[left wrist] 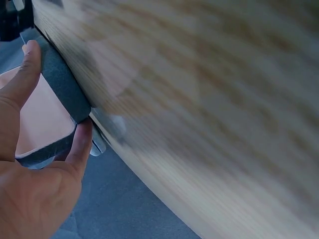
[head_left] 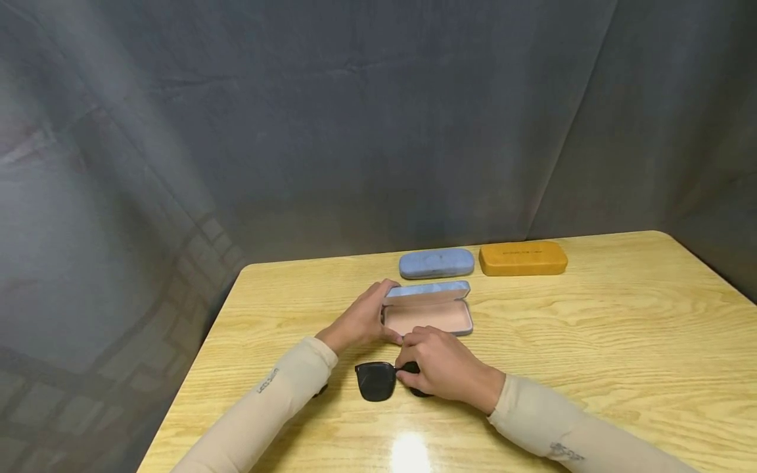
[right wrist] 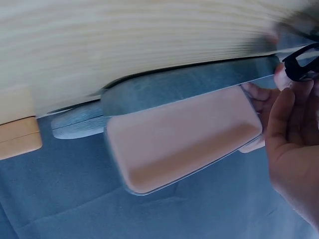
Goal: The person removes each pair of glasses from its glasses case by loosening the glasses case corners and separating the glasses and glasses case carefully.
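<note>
An open blue glasses case point(head_left: 428, 318) with a pink lining sits on the table, its lid tipped up at the back. My left hand point(head_left: 363, 318) grips its left end, thumb at the front edge and fingers behind by the lid. The left wrist view shows that thumb and those fingers point(left wrist: 82, 144) spanning the case point(left wrist: 62, 74). Just in front of the case, my right hand point(head_left: 440, 364) pinches black sunglasses point(head_left: 376, 382) near the bridge. One dark lens shows left of the fingers; the other is partly hidden by the hand. Part of the black frame point(right wrist: 298, 64) shows in the right wrist view.
Behind the open case lie a shut blue glasses case point(head_left: 437, 263) and, to its right, an orange case point(head_left: 523, 259). A small black thing point(head_left: 321, 391) peeks out beside the left sleeve. Grey cloth point(head_left: 378, 144) hangs behind the wooden table point(head_left: 591, 355).
</note>
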A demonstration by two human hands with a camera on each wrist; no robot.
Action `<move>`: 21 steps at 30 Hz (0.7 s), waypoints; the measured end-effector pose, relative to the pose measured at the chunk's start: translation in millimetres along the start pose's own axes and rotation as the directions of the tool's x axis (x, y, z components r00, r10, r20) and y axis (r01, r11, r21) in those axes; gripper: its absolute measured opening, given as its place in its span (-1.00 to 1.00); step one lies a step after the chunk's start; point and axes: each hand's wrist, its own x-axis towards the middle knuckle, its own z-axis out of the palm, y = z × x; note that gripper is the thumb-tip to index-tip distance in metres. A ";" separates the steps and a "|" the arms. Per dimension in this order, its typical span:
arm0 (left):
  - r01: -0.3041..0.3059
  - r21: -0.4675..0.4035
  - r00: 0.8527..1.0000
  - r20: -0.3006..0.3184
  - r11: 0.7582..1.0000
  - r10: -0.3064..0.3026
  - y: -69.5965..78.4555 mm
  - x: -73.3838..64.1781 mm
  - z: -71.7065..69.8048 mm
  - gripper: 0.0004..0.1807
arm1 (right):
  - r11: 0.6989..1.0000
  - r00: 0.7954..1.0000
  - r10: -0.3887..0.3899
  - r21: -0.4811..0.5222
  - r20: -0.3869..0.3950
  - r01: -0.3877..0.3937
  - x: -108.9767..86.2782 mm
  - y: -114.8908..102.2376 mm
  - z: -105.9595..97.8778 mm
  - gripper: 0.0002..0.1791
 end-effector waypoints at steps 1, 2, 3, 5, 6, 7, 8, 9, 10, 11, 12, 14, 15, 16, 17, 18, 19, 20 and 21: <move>-0.002 0.001 1.000 0.000 1.000 0.002 -0.6 0.1 0.5 0.04 | 1.000 1.000 0.002 0.006 0.006 -0.002 1.1 -1.3 0.5 -0.89; -0.003 0.001 1.000 0.001 1.000 0.003 -1.1 0.0 0.8 0.04 | 1.000 1.000 0.000 0.011 0.011 0.000 2.3 -2.4 1.3 -0.89; -0.004 0.000 1.000 0.002 1.000 0.004 -1.8 0.1 1.1 0.03 | 1.000 1.000 -0.003 0.016 0.016 0.002 3.3 -3.6 2.0 -0.89; -0.008 0.000 1.000 0.003 1.000 0.008 -3.3 0.3 1.5 0.02 | 1.000 1.000 -0.010 0.024 0.023 0.010 5.4 -5.7 3.5 -0.90; -0.015 0.004 1.000 0.002 1.000 0.015 -4.0 0.3 1.6 0.01 | 0.999 1.000 -0.012 0.030 0.028 0.012 6.4 -6.6 4.1 -0.90; -0.020 0.008 1.000 0.002 1.000 0.020 -4.7 0.5 1.9 0.01 | 0.999 0.999 -0.012 0.033 0.033 0.011 7.3 -7.2 4.8 -0.90; -0.026 0.012 1.000 0.000 1.000 0.026 -5.2 0.7 1.8 0.00 | 0.999 0.999 -0.012 0.038 0.040 0.010 8.3 -7.8 5.4 -0.90; -0.034 0.013 0.999 -0.002 0.999 0.034 -5.4 0.9 1.9 -0.01 | 0.999 0.999 -0.010 0.044 0.047 0.008 9.2 -8.3 5.8 -0.90; -0.040 0.016 0.999 -0.004 0.999 0.040 -5.7 1.1 1.9 -0.02 | 0.999 0.998 -0.008 0.048 0.056 0.005 10.2 -8.6 6.0 -0.89; -0.044 0.018 0.999 -0.005 0.999 0.044 -6.0 1.5 2.2 -0.03 | 0.999 0.998 -0.005 0.053 0.066 0.001 11.2 -8.8 6.2 -0.88; -0.047 0.016 0.999 -0.006 0.999 0.047 -6.2 1.9 2.4 -0.04 | 0.998 0.997 -0.003 0.056 0.074 -0.001 12.2 -9.2 6.1 -0.87; -0.043 0.012 0.999 -0.004 0.999 0.044 -6.2 2.5 2.7 -0.05 | 0.998 0.996 -0.004 0.061 0.090 -0.001 14.2 -10.1 6.3 -0.87; -0.040 0.012 0.999 -0.002 0.999 0.040 -6.0 2.7 2.7 -0.06 | 0.998 0.996 -0.008 0.064 0.092 0.002 15.1 -10.7 6.4 -0.87; -0.033 0.014 0.999 0.002 0.999 0.033 -5.9 3.0 2.7 -0.06 | 0.998 0.996 -0.013 0.063 0.093 0.007 16.0 -11.3 6.6 -0.87; -0.031 0.015 1.000 0.003 0.999 0.031 -5.5 3.0 2.5 -0.06 | 0.998 0.996 -0.020 0.063 0.091 0.014 16.8 -11.7 7.1 -0.87; -0.028 0.016 1.000 0.004 0.999 0.028 -4.9 2.9 2.1 -0.07 | 0.998 0.996 -0.028 0.060 0.090 0.022 17.5 -12.4 7.5 -0.87; -0.025 0.020 1.000 0.006 0.999 0.025 -4.2 2.9 1.7 -0.07 | 0.998 0.995 -0.034 0.058 0.089 0.029 18.3 -13.0 8.1 -0.88; -0.023 0.021 1.000 0.007 1.000 0.023 -3.6 3.0 1.4 -0.07 | 0.998 0.995 -0.044 0.054 0.084 0.039 18.9 -13.4 8.5 -0.88; -0.023 0.021 1.000 0.006 1.000 0.023 -3.2 3.1 1.1 -0.07 | 0.998 0.995 -0.050 0.050 0.082 0.046 19.5 -13.7 8.8 -0.88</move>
